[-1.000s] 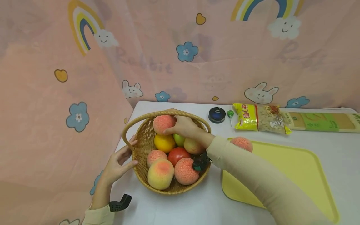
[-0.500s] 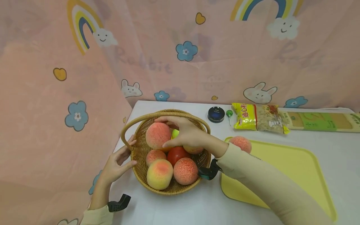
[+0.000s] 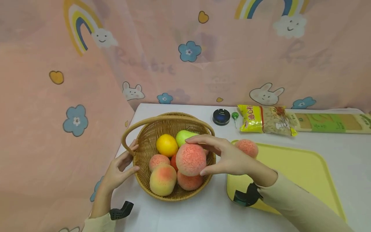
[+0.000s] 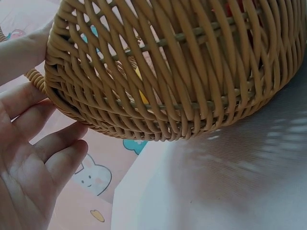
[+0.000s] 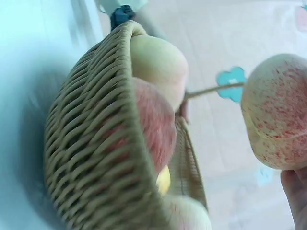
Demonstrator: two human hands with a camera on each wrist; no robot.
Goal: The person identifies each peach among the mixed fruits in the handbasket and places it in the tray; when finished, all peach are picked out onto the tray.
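Right hand (image 3: pixel 227 157) grips peach (image 3: pixel 190 160) over wicker basket (image 3: pixel 174 198); left hand (image 3: pixel 118 174), fingers relaxed, touches its side; white tabletop (image 3: pixel 203 212), pink cartoon-print backdrop (image 3: pixel 232 61).

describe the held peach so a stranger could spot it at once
Find the basket at the table's left end. Over its right side, in the person's right grip, is the peach, pink with red speckles. Its pink neighbours lie lower, inside; this is the only fruit held.

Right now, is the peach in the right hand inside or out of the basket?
Out: the right wrist view shows the peach held above the basket, with pink backdrop visible between them.
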